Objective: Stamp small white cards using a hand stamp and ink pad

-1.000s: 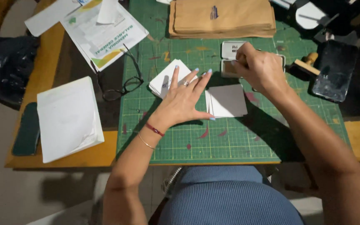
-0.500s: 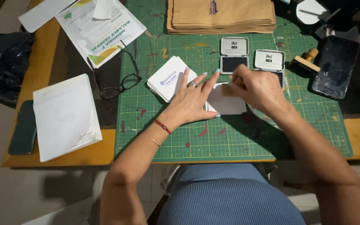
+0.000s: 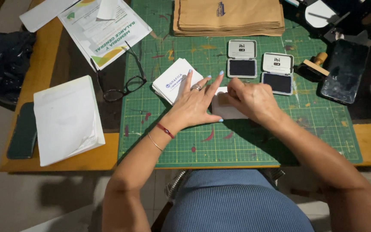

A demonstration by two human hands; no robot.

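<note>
Pressing flat on the green cutting mat (image 3: 254, 141), the left hand (image 3: 192, 107) lies spread and released, fingers pinning a small white paper (image 3: 228, 112) at the mat's middle. The right hand (image 3: 252, 101) is clenched over that paper; what it grips, I cannot tell. Two open ink pads (image 3: 258, 71) sit just beyond. A sliding paper could likely smudge or skew any mark.

Craft desk: cutting mat (image 3: 237, 141), ink pads (image 3: 242, 59)
</note>
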